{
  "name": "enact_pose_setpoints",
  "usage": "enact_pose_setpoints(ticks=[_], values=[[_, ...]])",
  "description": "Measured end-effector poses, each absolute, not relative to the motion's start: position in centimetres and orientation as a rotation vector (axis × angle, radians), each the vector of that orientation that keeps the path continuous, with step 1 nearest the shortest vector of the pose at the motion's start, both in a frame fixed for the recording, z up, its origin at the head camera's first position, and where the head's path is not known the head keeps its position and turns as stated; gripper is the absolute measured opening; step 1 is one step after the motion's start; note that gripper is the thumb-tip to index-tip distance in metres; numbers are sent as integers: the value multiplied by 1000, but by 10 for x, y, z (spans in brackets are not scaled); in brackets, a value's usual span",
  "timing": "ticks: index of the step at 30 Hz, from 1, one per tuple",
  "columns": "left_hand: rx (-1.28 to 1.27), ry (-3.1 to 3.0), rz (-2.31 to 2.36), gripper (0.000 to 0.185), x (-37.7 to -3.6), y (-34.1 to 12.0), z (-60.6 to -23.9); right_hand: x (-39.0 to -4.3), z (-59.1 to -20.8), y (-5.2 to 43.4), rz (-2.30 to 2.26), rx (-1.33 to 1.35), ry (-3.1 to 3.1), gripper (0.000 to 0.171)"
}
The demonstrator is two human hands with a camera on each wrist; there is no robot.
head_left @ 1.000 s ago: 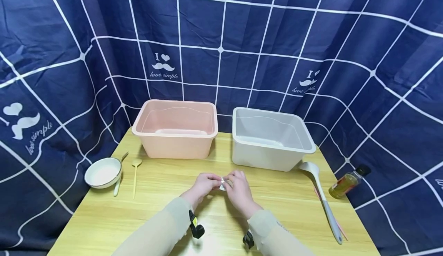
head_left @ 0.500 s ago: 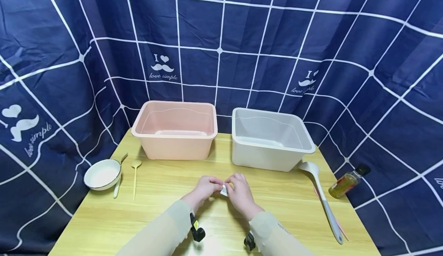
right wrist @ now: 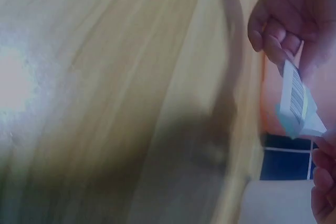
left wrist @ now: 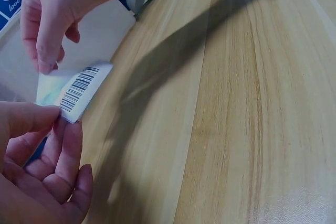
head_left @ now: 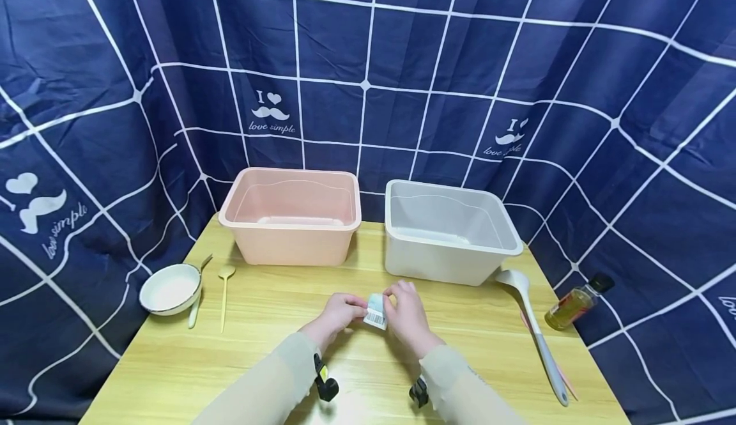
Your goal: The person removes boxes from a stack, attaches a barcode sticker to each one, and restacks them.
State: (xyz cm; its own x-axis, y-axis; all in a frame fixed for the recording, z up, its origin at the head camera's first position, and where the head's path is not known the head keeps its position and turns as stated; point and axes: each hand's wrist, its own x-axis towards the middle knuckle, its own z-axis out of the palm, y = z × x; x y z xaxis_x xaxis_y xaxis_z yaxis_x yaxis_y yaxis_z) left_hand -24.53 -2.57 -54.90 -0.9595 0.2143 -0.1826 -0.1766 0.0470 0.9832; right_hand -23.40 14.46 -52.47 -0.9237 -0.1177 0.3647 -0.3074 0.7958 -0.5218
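Observation:
A small white packet (head_left: 376, 312) with a barcode and a pale blue-green print is held above the wooden table (head_left: 276, 361) by both hands. My left hand (head_left: 339, 310) pinches its lower left edge between thumb and fingers. My right hand (head_left: 407, 315) pinches its upper right edge. In the left wrist view the packet (left wrist: 73, 90) shows its barcode, the left hand (left wrist: 42, 150) below it and the right hand (left wrist: 58, 19) above. In the right wrist view the packet (right wrist: 296, 103) hangs between the left hand (right wrist: 289, 24) and the right fingertips (right wrist: 325, 182).
A pink tub (head_left: 291, 215) and a grey tub (head_left: 448, 230) stand side by side at the back. A white bowl (head_left: 170, 289) and a yellow spoon (head_left: 224, 294) lie at the left. A white ladle (head_left: 535, 329) and a small oil bottle (head_left: 577, 301) lie at the right.
The packet was mostly hidden between the fingers; now it is spread out flat between the hands with its barcode showing. The hands have drawn slightly apart.

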Motion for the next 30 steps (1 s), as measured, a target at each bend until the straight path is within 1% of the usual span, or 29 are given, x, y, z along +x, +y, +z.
enact_pose_setpoints(ticks=[15, 24, 30], values=[[2, 2071, 2018, 14, -249, -29, -550, -241, -512, 155, 1009, 234, -2490, 5], [-125, 2107, 2007, 12, -251, -29, -547, -237, -485, 160, 1224, 123, -2412, 4], [-177, 2147, 2000, 10, -253, -28, -546, -235, -472, 163, 1296, 120, -2346, 4]])
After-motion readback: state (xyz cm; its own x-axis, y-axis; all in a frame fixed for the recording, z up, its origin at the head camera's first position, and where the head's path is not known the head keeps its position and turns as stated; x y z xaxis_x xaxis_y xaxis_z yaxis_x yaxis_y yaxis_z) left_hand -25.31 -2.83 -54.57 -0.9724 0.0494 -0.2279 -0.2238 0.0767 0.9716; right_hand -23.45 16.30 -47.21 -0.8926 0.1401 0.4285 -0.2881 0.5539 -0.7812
